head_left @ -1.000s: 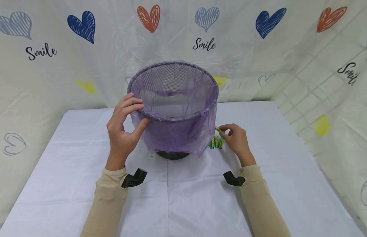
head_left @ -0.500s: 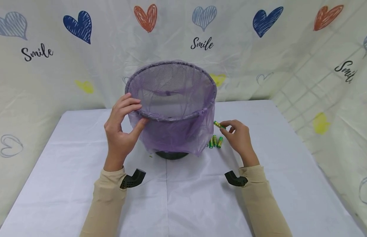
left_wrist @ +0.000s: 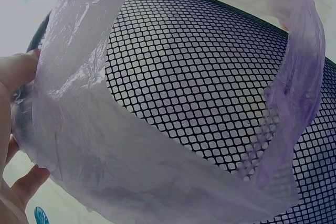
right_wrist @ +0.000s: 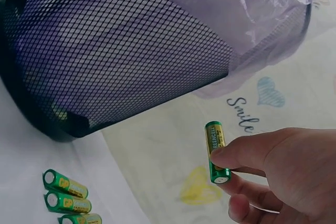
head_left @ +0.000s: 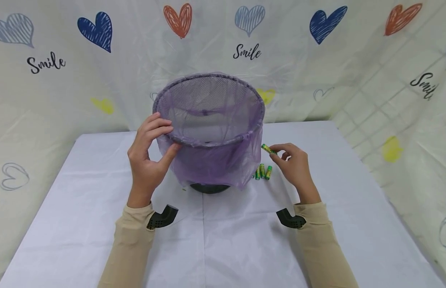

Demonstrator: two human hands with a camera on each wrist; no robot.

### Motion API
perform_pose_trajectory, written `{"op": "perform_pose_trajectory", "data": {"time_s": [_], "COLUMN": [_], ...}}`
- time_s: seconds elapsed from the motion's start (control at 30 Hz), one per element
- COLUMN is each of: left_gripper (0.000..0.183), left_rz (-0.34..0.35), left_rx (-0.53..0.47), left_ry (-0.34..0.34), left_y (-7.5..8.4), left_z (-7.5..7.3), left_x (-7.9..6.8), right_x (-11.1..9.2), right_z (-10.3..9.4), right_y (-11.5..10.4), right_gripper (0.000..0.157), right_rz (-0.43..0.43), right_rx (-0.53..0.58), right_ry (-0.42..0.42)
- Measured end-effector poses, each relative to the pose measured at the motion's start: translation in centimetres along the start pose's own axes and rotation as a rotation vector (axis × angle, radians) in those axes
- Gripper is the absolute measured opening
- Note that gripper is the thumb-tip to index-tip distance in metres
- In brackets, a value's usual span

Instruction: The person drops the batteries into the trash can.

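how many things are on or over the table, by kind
green and gold cylindrical batteries: 4, one pinched in the right hand, three lying on the table
black wire mesh bin: 1
translucent purple plastic bag liner: 1
total: 6

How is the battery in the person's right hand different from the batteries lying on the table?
The held battery is pinched in the right hand and lifted off the table; the loose batteries lie flat on it beside the bin. The held one is alone and points upward; the loose ones lie side by side in a row. All share the same green and gold wrap.
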State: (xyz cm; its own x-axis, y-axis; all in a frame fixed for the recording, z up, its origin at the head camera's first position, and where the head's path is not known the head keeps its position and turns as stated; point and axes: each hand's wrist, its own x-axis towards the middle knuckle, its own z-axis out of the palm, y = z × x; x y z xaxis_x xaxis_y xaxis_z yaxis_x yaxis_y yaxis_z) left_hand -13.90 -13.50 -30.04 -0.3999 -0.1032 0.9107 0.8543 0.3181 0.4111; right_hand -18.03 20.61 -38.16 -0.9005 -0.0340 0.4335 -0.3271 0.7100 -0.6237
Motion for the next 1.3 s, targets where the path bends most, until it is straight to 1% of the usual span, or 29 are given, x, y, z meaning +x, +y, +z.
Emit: {"op": "perform_pose_trajectory", "data": {"time_s": [0.5, 0.8, 1.17, 1.23, 1.3], "left_gripper": [0.044, 0.044, 0.043, 0.043, 0.043], "left_rz": [-0.002, 0.007, 0.015, 0.017, 0.015], "left_rx": [0.006, -0.001, 0.003, 0.003, 0.003], "left_ry": [-0.001, 0.002, 0.005, 0.007, 0.007], "left_y": [0.4, -0.3, -0.1, 0.0, 0.1], "left_z": [0.0, 0.0, 0.1, 0.1, 0.1], "left_x": [0.1, -0.1, -0.1, -0.1, -0.1], "right_x": [-0.1, -0.1, -0.5, -0.6, -0.7], "right_z": [-1.2, -1.8, -2.8, -3.0, -3.5], "right_y": [-1.6, -1.9, -3.1, -3.6, -4.9], "right_gripper": [0.019, 0.018, 0.02, 0.02, 0.019], "right_rz": [-0.004, 0.026, 0.035, 0.031, 0.026], "right_rx": [0.035, 0.066, 0.178, 0.193, 0.203], "right_ry": [0.033, 0.04, 0.127, 0.142, 0.153]}}
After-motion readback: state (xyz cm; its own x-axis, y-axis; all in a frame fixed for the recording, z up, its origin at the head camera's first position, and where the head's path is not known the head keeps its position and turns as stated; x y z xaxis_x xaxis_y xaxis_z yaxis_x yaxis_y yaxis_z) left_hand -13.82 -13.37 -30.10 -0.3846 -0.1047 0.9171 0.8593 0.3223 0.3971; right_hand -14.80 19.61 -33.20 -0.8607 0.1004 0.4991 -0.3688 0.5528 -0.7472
